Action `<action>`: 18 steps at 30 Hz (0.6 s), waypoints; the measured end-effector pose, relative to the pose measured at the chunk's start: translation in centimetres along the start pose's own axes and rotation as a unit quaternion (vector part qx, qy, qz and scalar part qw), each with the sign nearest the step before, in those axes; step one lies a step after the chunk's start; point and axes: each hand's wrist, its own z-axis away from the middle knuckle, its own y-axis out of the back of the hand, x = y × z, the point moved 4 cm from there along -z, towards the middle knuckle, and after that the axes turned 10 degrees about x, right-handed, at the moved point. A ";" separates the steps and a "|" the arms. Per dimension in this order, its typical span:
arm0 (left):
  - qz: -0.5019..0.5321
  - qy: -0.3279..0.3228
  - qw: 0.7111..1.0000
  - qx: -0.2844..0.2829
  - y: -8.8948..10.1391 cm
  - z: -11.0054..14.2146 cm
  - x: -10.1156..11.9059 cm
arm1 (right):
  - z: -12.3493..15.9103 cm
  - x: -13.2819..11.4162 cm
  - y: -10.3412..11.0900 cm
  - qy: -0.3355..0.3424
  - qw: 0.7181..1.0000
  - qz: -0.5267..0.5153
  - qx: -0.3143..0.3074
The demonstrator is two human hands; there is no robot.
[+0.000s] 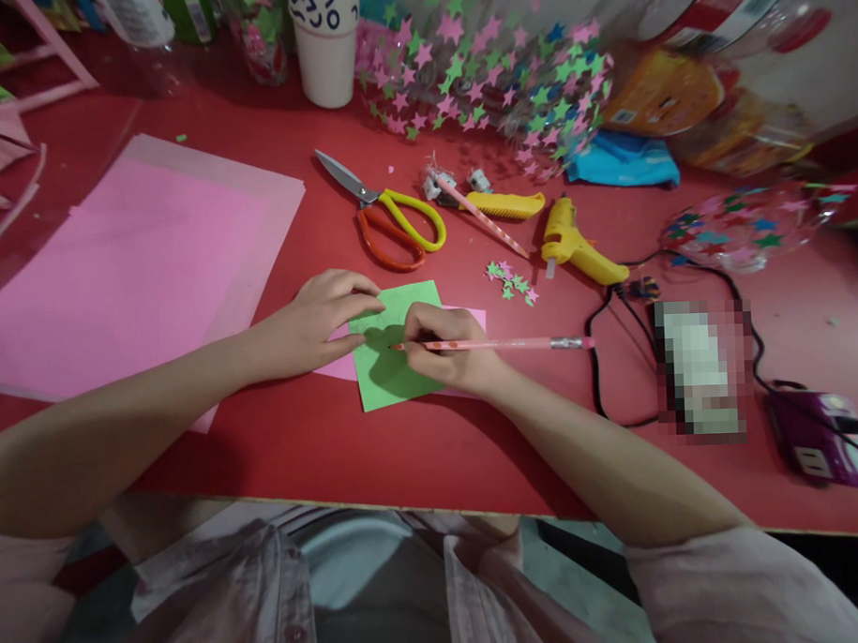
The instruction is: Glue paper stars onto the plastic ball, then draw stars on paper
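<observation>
A pink pencil with a pink eraser lies across my right hand, whose fingers are closed round it near the tip. Its point touches, or hovers just above, a square of green paper. My left hand rests at the left edge of this square, fingers stretched and apart, holding nothing. Pink paper sticks out from under the green square on both sides. Faint marks show on the green sheet's upper part; the shadow of my hand hides some of it.
Beyond my hands lie scissors, a second pencil, a yellow cutter, a yellow glue gun and small paper stars. Large pink sheets cover the left. A white cup stands behind; a black cord loops at right.
</observation>
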 end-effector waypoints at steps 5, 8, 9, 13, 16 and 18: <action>-0.002 0.005 1.000 -0.008 0.0 0.0 0.0 | 0.1 -0.1 -0.2 -0.012 1.000 -0.005 -0.013; -0.002 0.005 1.000 -0.009 0.0 0.0 0.0 | 0.2 0.0 -0.3 -0.012 1.000 0.000 -0.021; -0.001 0.005 1.000 -0.008 0.0 0.0 0.0 | 0.2 0.0 -0.4 -0.011 1.000 0.002 -0.022; 0.001 0.008 1.000 -0.008 0.0 -0.1 0.0 | 0.2 0.1 -0.5 -0.012 1.000 0.007 -0.026; 0.001 0.008 1.000 -0.006 0.0 -0.1 -0.1 | 0.3 0.0 -0.5 -0.009 1.000 0.009 -0.023; 0.001 0.006 1.000 -0.005 0.0 -0.1 -0.1 | 0.3 -0.1 -0.5 -0.008 1.000 0.014 -0.014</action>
